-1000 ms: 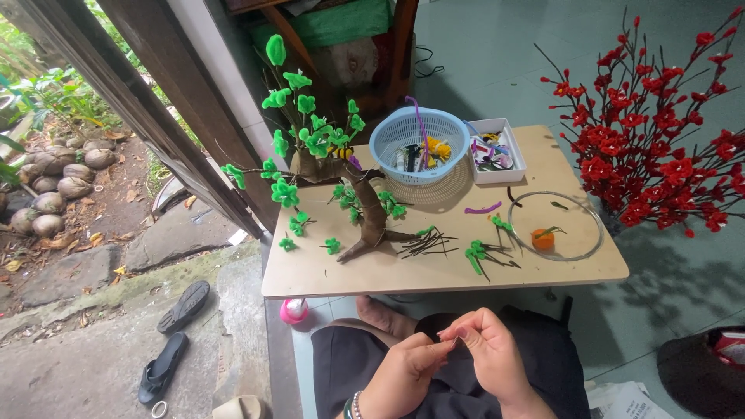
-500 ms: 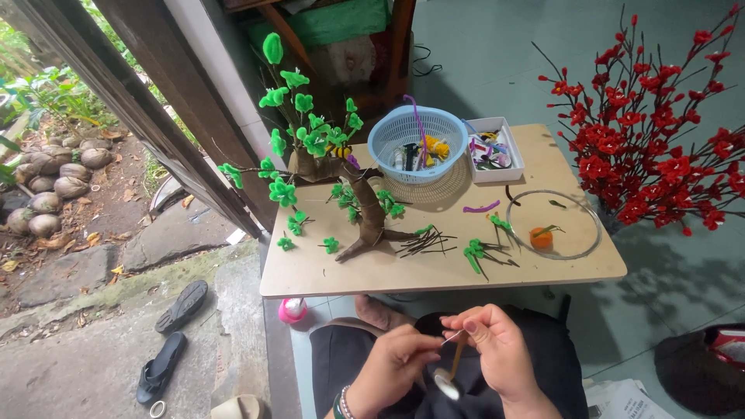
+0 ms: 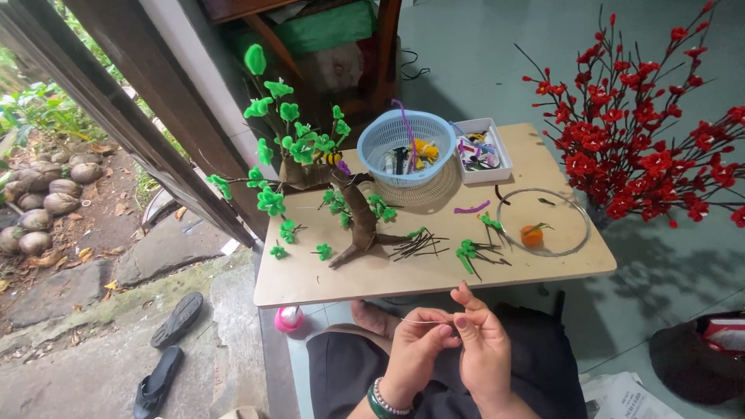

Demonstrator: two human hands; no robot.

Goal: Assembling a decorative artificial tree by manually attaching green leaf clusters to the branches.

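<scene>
My left hand (image 3: 415, 349) and my right hand (image 3: 481, 341) meet over my lap, just below the front edge of the small wooden table (image 3: 310, 283). Both pinch a thin pale wire (image 3: 423, 321) that runs between the fingertips. On the table stands a craft tree (image 3: 353, 209) with a brown trunk and green pipe-cleaner leaves. Loose dark wire pieces (image 3: 415, 244) and green leaf sprigs (image 3: 473, 248) lie beside its base.
A blue basket (image 3: 407, 140) and a white tray (image 3: 483, 149) of craft bits sit at the table's back. A clear round lid (image 3: 543, 221) holds a small orange piece. Red flower branches (image 3: 644, 132) rise at the right. Sandals (image 3: 167, 349) lie on the ground at left.
My hands have risen slightly toward the table edge. The dark tool seen between them half a second ago is out of sight, and a thin wire now stretches between my fingers.
</scene>
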